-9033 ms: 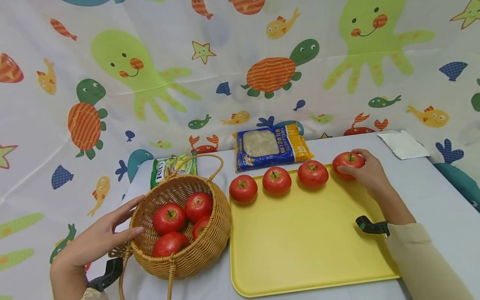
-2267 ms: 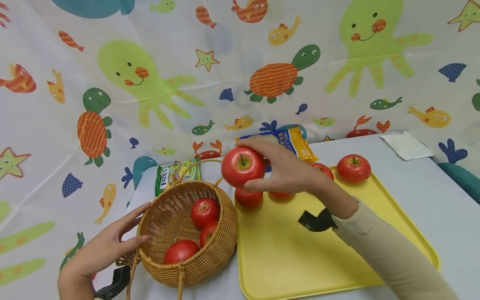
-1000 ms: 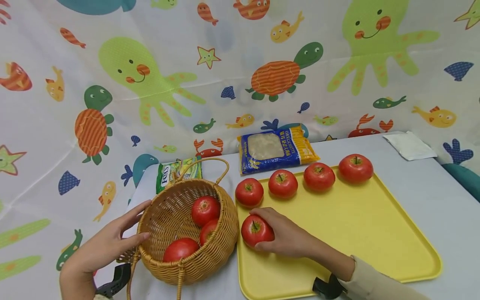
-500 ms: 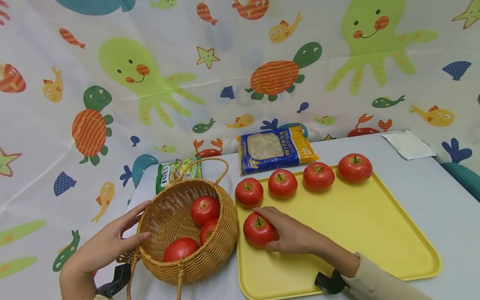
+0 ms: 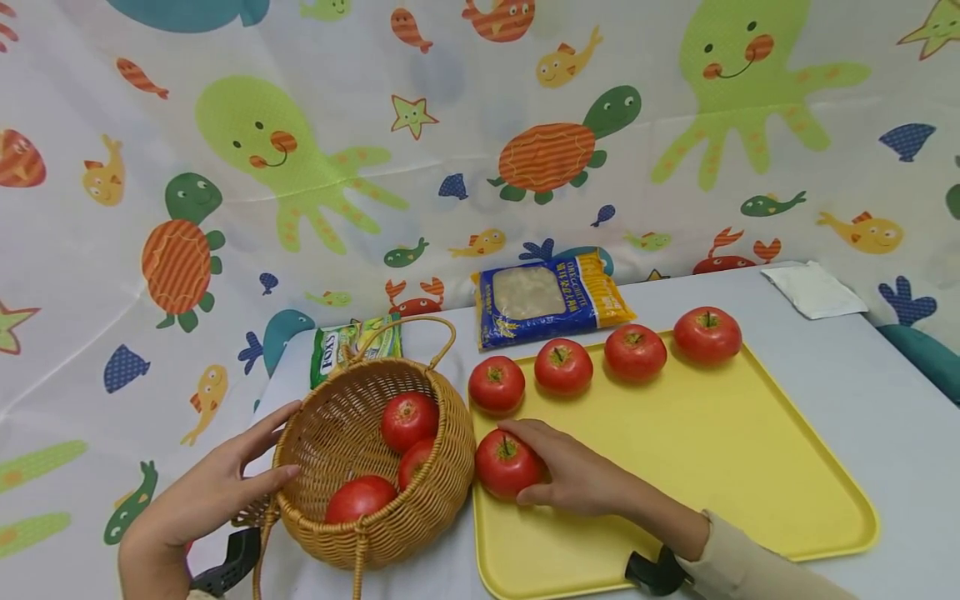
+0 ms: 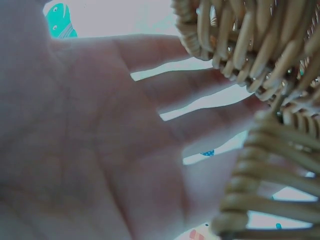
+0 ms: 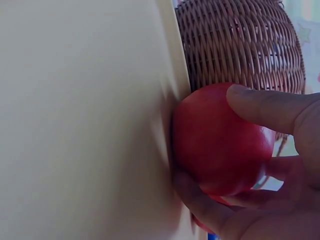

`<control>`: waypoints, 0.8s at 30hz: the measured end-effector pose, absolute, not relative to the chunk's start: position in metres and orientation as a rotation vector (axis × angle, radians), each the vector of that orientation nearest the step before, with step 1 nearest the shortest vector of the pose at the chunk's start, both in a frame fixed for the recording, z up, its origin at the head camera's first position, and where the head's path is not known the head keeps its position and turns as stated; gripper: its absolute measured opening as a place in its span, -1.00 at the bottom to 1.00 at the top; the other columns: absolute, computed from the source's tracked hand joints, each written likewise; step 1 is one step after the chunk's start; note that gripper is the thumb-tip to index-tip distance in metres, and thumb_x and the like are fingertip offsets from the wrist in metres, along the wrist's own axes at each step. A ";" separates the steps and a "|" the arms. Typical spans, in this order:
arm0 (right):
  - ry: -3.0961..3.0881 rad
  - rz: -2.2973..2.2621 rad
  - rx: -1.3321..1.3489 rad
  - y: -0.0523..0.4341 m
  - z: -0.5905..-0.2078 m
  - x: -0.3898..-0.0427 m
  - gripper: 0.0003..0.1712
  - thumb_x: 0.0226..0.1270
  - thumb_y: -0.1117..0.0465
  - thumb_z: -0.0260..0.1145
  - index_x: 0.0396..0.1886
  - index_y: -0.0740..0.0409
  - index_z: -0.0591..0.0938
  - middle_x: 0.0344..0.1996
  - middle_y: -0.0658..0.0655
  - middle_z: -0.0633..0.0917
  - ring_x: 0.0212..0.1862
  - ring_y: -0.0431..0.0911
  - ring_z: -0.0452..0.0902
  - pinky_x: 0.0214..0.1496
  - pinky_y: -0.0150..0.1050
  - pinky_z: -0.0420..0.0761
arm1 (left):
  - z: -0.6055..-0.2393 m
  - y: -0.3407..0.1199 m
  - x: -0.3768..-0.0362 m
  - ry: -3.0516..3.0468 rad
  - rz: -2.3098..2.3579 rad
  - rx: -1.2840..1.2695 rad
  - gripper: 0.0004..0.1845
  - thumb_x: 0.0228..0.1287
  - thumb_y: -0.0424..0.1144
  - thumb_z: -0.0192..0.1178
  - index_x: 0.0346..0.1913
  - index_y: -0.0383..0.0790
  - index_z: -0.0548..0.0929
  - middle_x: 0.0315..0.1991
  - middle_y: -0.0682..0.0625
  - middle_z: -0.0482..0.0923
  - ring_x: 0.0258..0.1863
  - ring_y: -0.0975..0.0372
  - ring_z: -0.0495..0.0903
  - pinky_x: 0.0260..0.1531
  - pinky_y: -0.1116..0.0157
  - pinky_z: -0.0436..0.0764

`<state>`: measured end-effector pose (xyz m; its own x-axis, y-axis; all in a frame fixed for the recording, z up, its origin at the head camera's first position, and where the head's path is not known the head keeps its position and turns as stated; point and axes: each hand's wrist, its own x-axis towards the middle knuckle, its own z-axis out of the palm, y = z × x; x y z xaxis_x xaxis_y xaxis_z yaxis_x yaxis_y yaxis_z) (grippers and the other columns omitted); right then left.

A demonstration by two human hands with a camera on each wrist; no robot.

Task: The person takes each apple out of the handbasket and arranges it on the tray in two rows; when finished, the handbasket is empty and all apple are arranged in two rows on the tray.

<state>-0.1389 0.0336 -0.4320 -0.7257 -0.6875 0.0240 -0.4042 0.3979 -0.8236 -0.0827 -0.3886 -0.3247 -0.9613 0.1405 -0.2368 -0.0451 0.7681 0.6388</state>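
A round wicker basket (image 5: 390,550), tipped with its mouth facing the person, holds three red apples, one of them at its front (image 5: 362,498). My left hand (image 5: 202,492) rests against its left rim, with fingers stretched straight in the left wrist view. On the left side of a yellow tray (image 5: 675,467), my right hand (image 5: 573,475) holds a red apple (image 5: 506,465) between thumb and fingers. The right wrist view shows that apple (image 7: 220,140) against the tray, near its edge. Along the tray's far edge stands a row of several apples, the rightmost (image 5: 707,335) at the corner.
Behind the row lies a blue and yellow bag of orecchiette (image 5: 551,300). A green Fox's packet (image 5: 330,354) is behind the basket. At the far right of the white-covered table (image 5: 817,383) lies a flat white packet (image 5: 813,290). A sea-animal curtain (image 5: 450,108) hangs behind.
My right hand has left the apple at the tray's far right corner and moved an apple from the basket to the tray's left side. Lately it shifted that apple slightly left. The left hand stayed.
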 end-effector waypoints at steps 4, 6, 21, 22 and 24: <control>2.337 -1.242 -0.958 0.032 -0.432 -0.139 -0.06 0.23 0.22 0.52 0.56 0.10 0.29 0.39 0.12 0.44 0.42 0.03 0.35 0.44 0.17 0.36 | -0.325 -0.390 -0.081 2.708 0.963 0.087 -0.15 0.47 -0.04 0.24 0.65 -0.08 0.05 0.52 -0.39 0.17 0.45 -0.47 0.07 -0.01 -0.30 0.60; 2.334 -1.229 -0.964 0.032 -0.432 -0.139 -0.05 0.23 0.22 0.52 0.57 0.10 0.28 0.41 0.13 0.42 0.43 0.04 0.33 0.45 0.17 0.35 | -0.324 -0.391 -0.080 2.713 0.966 0.100 -0.16 0.47 -0.05 0.24 0.65 -0.09 0.05 0.52 -0.39 0.17 0.45 -0.47 0.08 -0.02 -0.28 0.62; 2.467 -0.783 -1.183 0.050 -0.346 -0.152 -0.27 0.43 -0.01 0.37 0.52 0.04 0.39 0.45 0.06 0.45 0.49 0.00 0.30 0.46 0.08 0.36 | -0.323 -0.389 -0.084 2.703 1.012 0.158 -0.18 0.49 -0.08 0.23 0.64 -0.12 0.06 0.54 -0.37 0.14 0.45 -0.47 0.06 -0.05 -0.17 0.68; 2.480 -0.745 -1.227 0.045 -0.333 -0.153 -0.29 0.44 -0.02 0.36 0.51 0.04 0.41 0.43 0.05 0.48 0.48 -0.01 0.33 0.46 0.07 0.37 | -0.323 -0.389 -0.084 2.704 1.009 0.159 -0.18 0.49 -0.08 0.22 0.64 -0.12 0.06 0.54 -0.37 0.13 0.45 -0.47 0.06 -0.05 -0.17 0.68; 2.500 -0.672 -1.336 0.031 -0.309 -0.155 -0.32 0.46 -0.04 0.33 0.49 0.05 0.43 0.38 0.04 0.53 0.44 -0.03 0.38 0.44 0.02 0.40 | -0.324 -0.390 -0.083 2.709 1.003 0.165 -0.19 0.49 -0.09 0.22 0.64 -0.12 0.06 0.54 -0.37 0.13 0.45 -0.47 0.06 -0.05 -0.16 0.68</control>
<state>-0.1549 0.0309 -0.3086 -0.5592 -0.8289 0.0146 -0.7245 0.4800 -0.4946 -0.0831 -0.3899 -0.3236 -0.9631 0.1899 -0.1907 0.0199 0.7570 0.6532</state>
